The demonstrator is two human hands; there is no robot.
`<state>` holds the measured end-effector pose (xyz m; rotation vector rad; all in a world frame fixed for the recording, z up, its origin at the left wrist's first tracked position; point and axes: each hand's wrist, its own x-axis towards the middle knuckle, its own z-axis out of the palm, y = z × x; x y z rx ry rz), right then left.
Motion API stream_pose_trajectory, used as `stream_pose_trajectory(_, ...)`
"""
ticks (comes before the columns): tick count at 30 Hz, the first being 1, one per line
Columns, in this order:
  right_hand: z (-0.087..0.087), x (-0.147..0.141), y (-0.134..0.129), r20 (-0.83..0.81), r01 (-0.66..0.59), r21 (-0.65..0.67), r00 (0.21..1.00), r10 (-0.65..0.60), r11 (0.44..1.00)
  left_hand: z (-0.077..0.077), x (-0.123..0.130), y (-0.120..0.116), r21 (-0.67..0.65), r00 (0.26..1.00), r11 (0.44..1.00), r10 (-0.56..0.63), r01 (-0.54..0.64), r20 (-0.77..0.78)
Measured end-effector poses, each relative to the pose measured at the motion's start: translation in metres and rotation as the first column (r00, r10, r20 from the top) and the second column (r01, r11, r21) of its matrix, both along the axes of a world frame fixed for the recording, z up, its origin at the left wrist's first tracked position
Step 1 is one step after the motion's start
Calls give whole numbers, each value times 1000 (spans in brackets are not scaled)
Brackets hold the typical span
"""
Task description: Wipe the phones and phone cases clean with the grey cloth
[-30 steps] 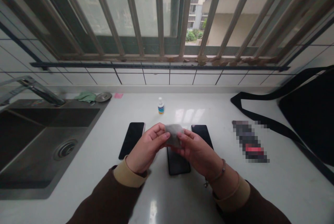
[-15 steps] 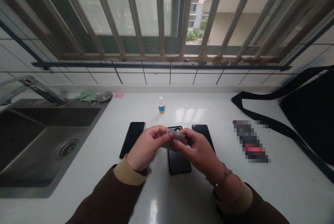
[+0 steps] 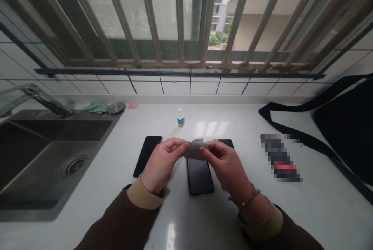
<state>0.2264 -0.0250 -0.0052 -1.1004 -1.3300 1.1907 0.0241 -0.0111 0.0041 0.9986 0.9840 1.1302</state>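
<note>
While pinching small thin grey cloth (image 3: 196,151) between left hand (image 3: 162,160) and right hand (image 3: 229,161), looks only part-folded; not yet visibly set down on black rectangular phone (image 3: 200,178), six o'clock.

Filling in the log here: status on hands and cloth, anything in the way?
Left hand, right hand pinching grey cloth. Middle phone below, partly hidden. Nothing visibly blocking.

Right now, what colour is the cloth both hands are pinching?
Plain grey cloth, no pattern visible; the head view, the only one, shows it.
</note>
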Motion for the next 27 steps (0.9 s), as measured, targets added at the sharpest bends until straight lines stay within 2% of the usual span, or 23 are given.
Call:
stream_pose_trajectory(5, 4, 2, -1, 137, 99, 259, 981, -138, 961, 6, 4, -1, -13, 986, 997, -77, 80, 150)
stream_pose_trajectory(9, 5, 4, -1, 155, 100, 280, 977, -148, 955, 9, 5, -5, -18, 982, 994, -102, 107, 160)
stream_pose_trajectory(13, 5, 4, -1, 175, 113, 269, 971, -164, 957, 6, 2, -6, 33, 980, 990, -140, 137, 142)
stream_pose_trajectory(15, 4, 4, 0, 163, 117, 237, 974, -159, 964, 3, 1, -4, 51, 982, 988, -152, 147, 110)
stream_pose_trajectory(17, 2, 2, 1, 110, 89, 148, 988, -105, 985, 0, 0, -2, 24, 991, 992, -127, 127, 43)
stream_pose_trajectory(20, -2, -1, 2, -70, -69, -60, 995, 65, 996, -2, 1, 0, -59, 997, 995, -82, 81, -11)
stream_pose_trajectory(23, -7, -4, 3, -248, -235, -188, 951, 185, 954, -2, 2, 0, -75, 995, 993, -93, 90, -28)
stream_pose_trajectory(27, -11, -5, 4, -332, -206, -251, 936, 116, 946, -1, 2, 0, -58, 993, 996, -72, 67, -97)
